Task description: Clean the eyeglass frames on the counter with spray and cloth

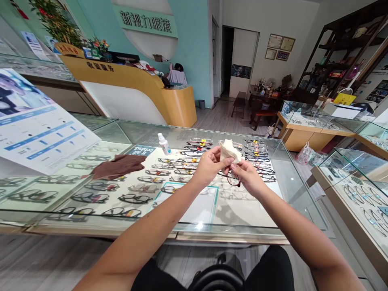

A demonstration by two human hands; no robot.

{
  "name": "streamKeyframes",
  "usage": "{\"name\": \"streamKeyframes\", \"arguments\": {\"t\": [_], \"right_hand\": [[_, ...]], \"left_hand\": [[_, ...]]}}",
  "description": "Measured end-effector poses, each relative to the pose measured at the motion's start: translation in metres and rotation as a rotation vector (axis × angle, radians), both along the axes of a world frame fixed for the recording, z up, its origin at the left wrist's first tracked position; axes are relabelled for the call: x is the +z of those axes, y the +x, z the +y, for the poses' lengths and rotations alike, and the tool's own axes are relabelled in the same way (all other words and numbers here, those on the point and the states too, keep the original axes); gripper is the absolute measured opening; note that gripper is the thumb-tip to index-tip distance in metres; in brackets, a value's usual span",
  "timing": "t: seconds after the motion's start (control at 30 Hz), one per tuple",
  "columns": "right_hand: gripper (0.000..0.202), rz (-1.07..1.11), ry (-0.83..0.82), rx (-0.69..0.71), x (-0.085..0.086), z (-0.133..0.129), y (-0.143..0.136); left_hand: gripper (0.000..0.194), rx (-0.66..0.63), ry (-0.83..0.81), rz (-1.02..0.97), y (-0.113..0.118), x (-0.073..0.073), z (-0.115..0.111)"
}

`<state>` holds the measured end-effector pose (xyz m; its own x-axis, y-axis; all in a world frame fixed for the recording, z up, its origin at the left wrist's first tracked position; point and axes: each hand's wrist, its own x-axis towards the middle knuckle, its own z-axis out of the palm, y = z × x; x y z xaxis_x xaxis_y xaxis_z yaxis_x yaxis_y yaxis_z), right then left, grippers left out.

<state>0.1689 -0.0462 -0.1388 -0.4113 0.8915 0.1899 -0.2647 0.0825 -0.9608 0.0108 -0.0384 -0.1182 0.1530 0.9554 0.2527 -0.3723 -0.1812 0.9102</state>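
Above the glass counter, my left hand is closed on a cream-coloured cloth, its thumb pressing the cloth from the near side. My right hand is closed beside it, fingertips meeting the left thumb. From my right fingers hangs a pair of dark red-framed eyeglasses, one rim showing below the hands. The rest of the frame is hidden by the cloth and fingers. On the countertop to the left stand a white spray bottle and a crumpled brown cloth.
Several rows of eyeglasses lie inside the glass display case. A printed stand-up card rises at the left. Beyond are a wooden reception desk and, at right, more display cases. A round black seat sits between my knees.
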Motion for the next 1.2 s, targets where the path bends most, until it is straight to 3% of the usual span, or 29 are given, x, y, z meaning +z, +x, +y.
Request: {"name": "streamKeyframes", "arguments": {"t": [0.23, 0.4, 0.5, 0.83, 1.03, 1.2], "right_hand": [[0.049, -0.065, 0.030, 0.074, 0.007, -0.007, -0.001], [0.045, -0.014, -0.021, 0.031, 0.006, -0.002, 0.005], [0.042, 0.044, -0.071, 0.037, 0.008, -0.001, 0.007], [0.047, -0.008, -0.040, 0.063, 0.004, -0.008, -0.001], [0.047, 0.101, -0.097, -0.026, 0.016, -0.003, 0.008], [0.046, 0.236, -0.134, -0.227, 0.025, 0.004, 0.016]], "left_hand": [[0.059, 0.051, 0.043, 0.011, -0.002, -0.002, -0.001], [0.058, -0.162, 0.026, 0.015, -0.011, -0.002, 0.010], [0.061, -0.203, 0.020, 0.023, -0.012, 0.000, 0.011], [0.061, 0.001, 0.049, 0.043, -0.001, -0.001, -0.001], [0.064, -0.049, -0.076, -0.107, -0.004, -0.009, 0.014], [0.064, -0.100, -0.162, -0.164, -0.004, -0.016, 0.017]]}}
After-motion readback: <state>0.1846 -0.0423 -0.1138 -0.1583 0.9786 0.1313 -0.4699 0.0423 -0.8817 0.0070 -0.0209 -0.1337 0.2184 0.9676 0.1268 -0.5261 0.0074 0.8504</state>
